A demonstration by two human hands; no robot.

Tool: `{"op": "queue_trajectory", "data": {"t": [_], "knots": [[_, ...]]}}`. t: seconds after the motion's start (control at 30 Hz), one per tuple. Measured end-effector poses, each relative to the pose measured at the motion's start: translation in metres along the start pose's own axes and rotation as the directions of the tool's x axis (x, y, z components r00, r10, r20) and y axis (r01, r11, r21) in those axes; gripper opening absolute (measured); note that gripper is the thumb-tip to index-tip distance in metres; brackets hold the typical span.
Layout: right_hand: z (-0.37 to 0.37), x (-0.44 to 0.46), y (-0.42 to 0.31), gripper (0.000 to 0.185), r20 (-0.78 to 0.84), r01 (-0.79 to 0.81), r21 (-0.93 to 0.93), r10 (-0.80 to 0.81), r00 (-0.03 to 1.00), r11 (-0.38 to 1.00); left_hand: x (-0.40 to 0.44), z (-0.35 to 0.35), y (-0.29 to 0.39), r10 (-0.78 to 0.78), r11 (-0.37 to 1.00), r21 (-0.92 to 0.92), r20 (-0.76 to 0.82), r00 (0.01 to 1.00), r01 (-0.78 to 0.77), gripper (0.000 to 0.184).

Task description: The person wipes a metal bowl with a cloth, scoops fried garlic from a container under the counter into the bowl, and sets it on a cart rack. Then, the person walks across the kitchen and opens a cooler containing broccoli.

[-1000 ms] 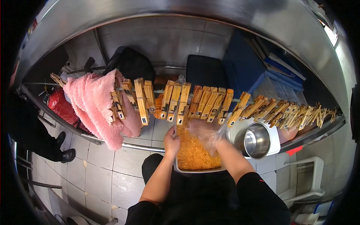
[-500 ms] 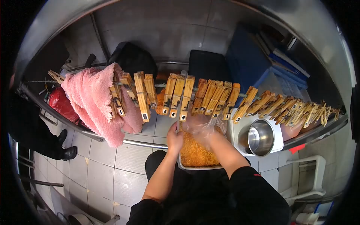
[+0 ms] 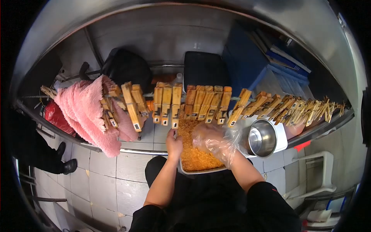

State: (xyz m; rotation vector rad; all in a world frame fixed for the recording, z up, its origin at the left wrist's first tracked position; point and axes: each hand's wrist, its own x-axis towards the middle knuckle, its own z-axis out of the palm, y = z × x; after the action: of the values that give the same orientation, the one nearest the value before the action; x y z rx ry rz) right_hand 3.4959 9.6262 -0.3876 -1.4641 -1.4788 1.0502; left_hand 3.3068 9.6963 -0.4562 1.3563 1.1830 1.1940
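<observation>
A metal tray (image 3: 201, 171) filled with orange-brown crumbs (image 3: 197, 158) sits in front of my body. My left hand (image 3: 174, 144) has its fingers closed on the tray's left rim. My right hand (image 3: 210, 136) wears a loose, clear plastic glove (image 3: 227, 149) and rests over the crumbs in the right half of the tray. Its fingers point left, but the crinkled plastic blurs them, so their grip is unclear. Hanging wooden clothespins (image 3: 176, 106) with letter labels cover the tray's far part.
A line of clothespins crosses the view, with a pink towel (image 3: 87, 112) draped on its left. Right of the tray, a steel bowl (image 3: 262, 138) stands on a white surface (image 3: 281, 135). A white plastic chair (image 3: 328, 172) is at right. A person's black shoe (image 3: 70, 166) shows at left.
My right hand has turned and moved lower in the tray, and more of its glove shows. My left hand stays at the rim. The whole view has shifted slightly.
</observation>
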Motion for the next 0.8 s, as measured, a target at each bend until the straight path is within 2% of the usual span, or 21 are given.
{"op": "queue_trajectory", "data": {"t": [0.03,0.07,0.1,0.13,0.17,0.2,0.3,0.37,0.4,0.43,0.47,0.5,0.53,0.57,0.63,0.67,0.7,0.73,0.8], "knots": [[0.0,0.003,0.015,0.037,0.075,0.011,0.067,-0.016,0.997,0.998,0.001,0.001,0.001,0.004,1.0,0.006,0.008,1.0,-0.004,0.048],[0.002,-0.002,-0.011,0.044,0.083,-0.038,-0.324,0.068,0.994,0.945,0.002,0.001,0.0,-0.021,1.0,-0.009,0.018,1.0,0.022,0.047],[0.006,-0.004,0.012,0.044,0.079,-0.039,-0.317,0.068,0.995,0.948,0.002,0.001,-0.002,-0.048,0.999,-0.023,0.027,0.998,0.049,0.047],[0.013,-0.01,0.051,0.036,0.034,0.186,-0.442,-0.19,0.981,0.878,0.004,0.002,-0.009,-0.048,0.999,-0.017,0.031,0.998,0.048,0.047],[0.017,-0.013,0.078,0.031,0.022,0.371,-0.566,-0.436,0.9,0.736,0.007,0.006,-0.022,-0.017,0.999,-0.028,0.006,1.0,0.017,0.047],[0.017,-0.014,0.084,0.031,0.011,0.361,-0.565,-0.431,0.902,0.741,0.007,0.008,-0.024,0.014,0.999,-0.039,-0.017,1.0,-0.015,0.047],[0.024,-0.006,0.09,0.038,0.099,0.25,-0.334,-0.231,0.968,0.909,0.007,0.002,-0.008,-0.01,0.997,-0.076,0.082,0.997,0.016,0.048],[0.024,0.0,0.088,0.043,0.17,0.144,-0.184,-0.113,0.979,0.972,0.009,-0.001,0.01,-0.032,0.999,-0.017,0.133,0.991,0.035,0.046],[0.028,0.004,0.089,0.043,0.141,0.132,-0.189,-0.106,0.984,0.973,0.01,-0.001,0.02,0.167,0.969,0.176,0.043,0.985,-0.172,0.045],[0.035,0.009,0.091,0.042,0.005,0.17,-0.617,-0.212,0.977,0.768,0.005,0.004,0.034,0.375,0.863,0.369,-0.008,0.927,-0.346,0.044],[0.034,0.006,0.095,0.042,-0.06,0.09,-0.913,-0.348,0.936,0.399,0.0,0.014,0.068,0.382,0.892,0.251,0.022,0.924,-0.376,0.043],[0.035,0.006,0.093,0.042,-0.078,0.056,-0.919,-0.32,0.944,0.39,-0.007,0.028,0.101,0.38,0.895,0.237,0.04,0.924,-0.378,0.043],[0.033,0.005,0.088,0.042,-0.071,0.068,-0.87,-0.261,0.963,0.489,-0.016,0.045,0.134,0.253,0.942,0.163,0.227,0.94,-0.293,0.046],[0.034,0.009,0.083,0.042,-0.067,0.064,-0.834,-0.215,0.974,0.547,-0.025,0.064,0.162,0.128,0.975,0.113,0.41,0.903,-0.19,0.05],[0.031,0.009,0.079,0.042,-0.067,0.054,-0.804,-0.181,0.981,0.592,-0.04,0.109,0.203,0.115,0.853,0.362,0.572,0.812,-0.375,0.059],[0.031,0.009,0.076,0.042,-0.063,0.053,-0.799,-0.171,0.983,0.599,-0.041,0.135,0.21,0.074,0.795,0.413,0.661,0.747,-0.444,0.057],[0.031,0.01,0.074,0.042,-0.064,0.05,-0.795,-0.165,0.984,0.605,-0.042,0.155,0.21,0.023,0.73,0.449,0.737,0.675,-0.515,0.055],[0.031,0.011,0.072,0.042,-0.065,0.046,-0.794,-0.16,0.985,0.606,-0.043,0.171,0.198,0.028,0.729,0.448,0.736,0.676,-0.518,0.055],[0.026,0.012,0.069,0.042,-0.072,0.038,-0.796,-0.157,0.985,0.604,-0.038,0.196,0.183,0.018,0.704,0.426,0.789,0.614,-0.569,0.041]]}}
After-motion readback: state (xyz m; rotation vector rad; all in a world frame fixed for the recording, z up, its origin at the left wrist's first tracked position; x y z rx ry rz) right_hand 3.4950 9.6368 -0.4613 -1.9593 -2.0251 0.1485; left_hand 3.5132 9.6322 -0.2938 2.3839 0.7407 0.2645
